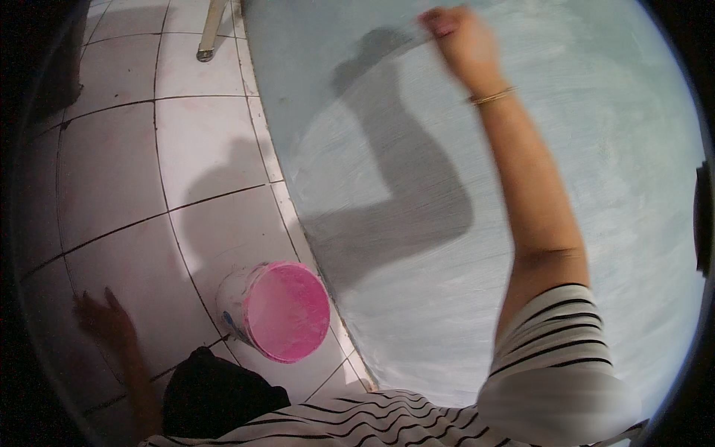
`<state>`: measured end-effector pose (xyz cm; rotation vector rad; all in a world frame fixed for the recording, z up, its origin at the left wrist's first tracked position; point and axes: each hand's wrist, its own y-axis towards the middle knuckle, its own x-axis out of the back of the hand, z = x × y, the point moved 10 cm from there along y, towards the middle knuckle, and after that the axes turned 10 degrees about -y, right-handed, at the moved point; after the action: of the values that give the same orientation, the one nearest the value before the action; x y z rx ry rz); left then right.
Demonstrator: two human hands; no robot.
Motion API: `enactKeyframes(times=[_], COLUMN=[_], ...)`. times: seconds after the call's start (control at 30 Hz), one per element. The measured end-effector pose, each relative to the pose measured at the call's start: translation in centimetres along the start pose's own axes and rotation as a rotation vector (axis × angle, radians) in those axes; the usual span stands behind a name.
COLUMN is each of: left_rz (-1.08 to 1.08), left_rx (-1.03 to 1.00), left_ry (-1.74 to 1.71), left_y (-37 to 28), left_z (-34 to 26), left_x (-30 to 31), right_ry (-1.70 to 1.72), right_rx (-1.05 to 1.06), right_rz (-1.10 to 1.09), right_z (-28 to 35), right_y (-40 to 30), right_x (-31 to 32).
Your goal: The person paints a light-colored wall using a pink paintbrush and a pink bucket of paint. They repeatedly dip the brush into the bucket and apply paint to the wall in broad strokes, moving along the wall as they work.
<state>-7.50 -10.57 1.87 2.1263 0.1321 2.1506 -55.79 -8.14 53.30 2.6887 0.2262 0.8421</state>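
My right hand (466, 47) is raised in front of the pale blue-green wall (603, 184), which shows streaky brush-like marks. Its fingers are curled round a small pinkish thing (438, 23), blurred and too small to name. A thin bracelet circles that wrist. Low at the left, in shade, my left hand (103, 321) hangs over the tiled floor with its fingers apart and nothing in them. Between my body and the wall's foot stands a plastic bucket (287, 313), its inside coated bright pink.
White floor tiles (206, 139) with dark joints run along the wall's base. A furniture leg (212, 31) stands at the top, near the wall. A dark object (53, 61) lies at the upper left edge. Another dark object (702, 218) is at the far right.
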Motion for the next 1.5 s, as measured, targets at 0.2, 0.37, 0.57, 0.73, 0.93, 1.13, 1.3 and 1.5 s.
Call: enactKeyframes(times=[0.2, 0.37, 0.57, 0.73, 0.93, 1.13, 1.3, 1.5], left_rz=[0.079, 0.076, 0.056, -0.062, -0.093, -0.176, -0.174, -0.238], left_rx=[0.024, 0.000, 0.021, -0.018, 0.021, 0.007, -0.015, -0.083], left_ry=[-0.022, -0.084, -0.061, -0.133, -0.070, -0.176, -0.181, -0.123], left_y=[0.0, 0.1, 0.4, 0.0, 0.5, -0.8, -0.2, -0.1], left_z=[-1.1, -1.3, -1.1, 0.7, 1.2, 0.2, -0.3, 0.5], left_x=[0.4, 1.3, 1.4, -0.5, -2.2, -2.1, -0.7, -1.7], right_ry=[-0.467, -0.695, -0.161, 0.260, -0.344, -0.666, -0.409, -0.117], right_rx=[-0.233, 0.038, 0.015, 0.004, -0.224, -0.345, -0.008, -0.163], right_rz=[-0.207, -0.034, 0.232, 0.127, -0.410, -0.037, 0.056, 0.016], right_z=[-15.5, -15.3, 1.9, 2.5, -17.7, -29.2, -14.7, -17.6], right_y=[6.7, 7.0, 1.8, 1.9, 4.5, 5.8, 1.4, 2.7], right_x=[13.0, 2.8, -5.9, -2.6, 16.9, 17.5, 7.9, 11.7])
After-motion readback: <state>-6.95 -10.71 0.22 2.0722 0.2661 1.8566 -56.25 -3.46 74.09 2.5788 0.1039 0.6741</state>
